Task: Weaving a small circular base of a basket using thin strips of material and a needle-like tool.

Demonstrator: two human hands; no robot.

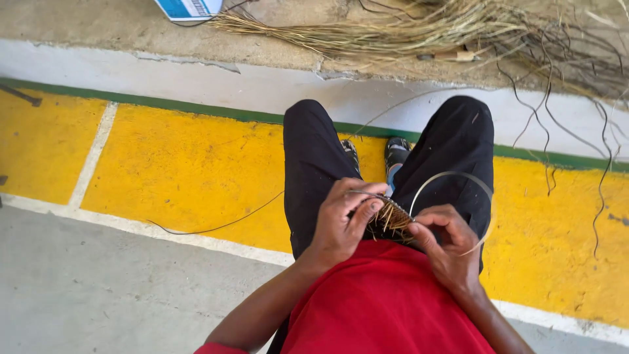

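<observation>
One small woven piece [388, 219] of brown and straw-coloured fibre sat in the person's lap, above the hem of a red shirt [383, 308] and between the two knees of black trousers [314, 164]. Short loose ends of straw stuck up out of it like bristles. One long pale strand [452, 174] rose from it in a wide loop over the right thigh and curved back down past the right hand [445, 246].

The left hand [341, 226] gripped the piece from the left, its fingers [362, 211] curled closed over the top edge. The right hand's fingers were pinched narrow on the piece's right edge, where the strand met it.

Two dark shoes [396, 152] showed between the legs, resting on a yellow painted floor strip [183, 170] with white lines and a green border. One thin dark strand [216, 226] trailed left across the yellow paint onto grey concrete [98, 288], which lay open on that side. Beyond the green edge, one large loose bundle of dry grass [406, 29] sprawled along the far ledge, with several dark wiry stems [563, 98] hanging down on the right. One blue and white packet [190, 8] lay at the top edge.
</observation>
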